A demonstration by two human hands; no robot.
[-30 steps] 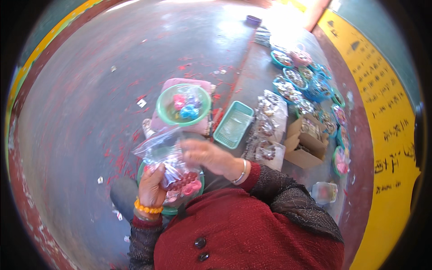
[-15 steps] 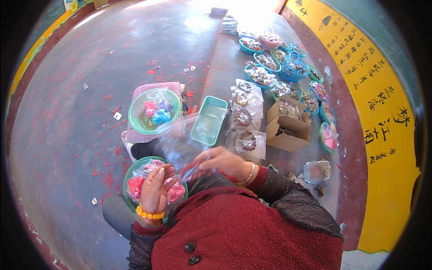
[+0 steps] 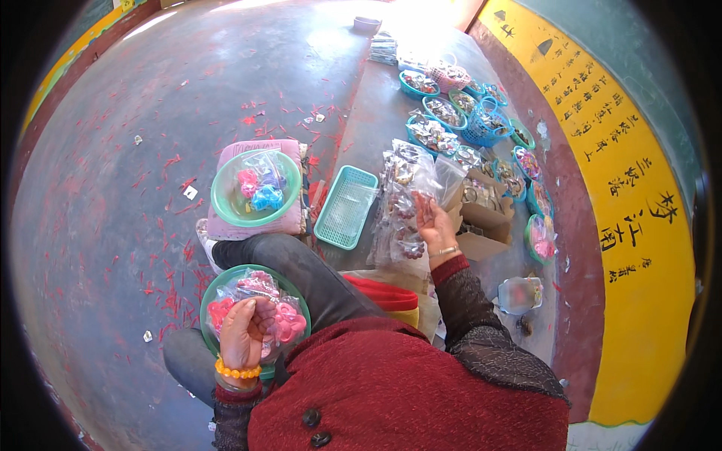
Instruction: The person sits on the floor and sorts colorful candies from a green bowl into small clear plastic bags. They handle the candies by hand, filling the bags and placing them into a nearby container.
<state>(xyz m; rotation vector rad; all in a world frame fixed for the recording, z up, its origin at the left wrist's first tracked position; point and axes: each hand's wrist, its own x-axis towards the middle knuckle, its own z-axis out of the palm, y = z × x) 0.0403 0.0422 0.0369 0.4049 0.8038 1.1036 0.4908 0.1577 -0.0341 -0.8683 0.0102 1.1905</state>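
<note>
My left hand point(image 3: 242, 331), with an orange beaded bracelet at the wrist, hovers over the near green basin point(image 3: 208, 304). Its fingers are loosely curled and apart, with nothing visible in them. Under it lie clear bags of pink fluffy-looking items point(image 3: 289, 322). My right hand point(image 3: 435, 229) reaches out over a stack of bagged beaded bracelets point(image 3: 404, 207), its fingers stretched out. A clear plastic bag point(image 3: 452, 176) rises just beyond these fingertips, seemingly touching them. An open cardboard box point(image 3: 481, 246) stands right of that hand.
A light green basket point(image 3: 342, 239) stands left of the stack. Beyond my knee, another green basin point(image 3: 218, 203) holds pink, purple and blue bagged items on a pink cushion point(image 3: 282, 231). Baskets of packets, including a blue one point(image 3: 487, 129), line the right side. Red scraps dot the floor.
My right hand has swung from beside my left hand out to the bracelet stack on the right. The clear plastic stretched before me is gone from there. My left hand has shifted little.
</note>
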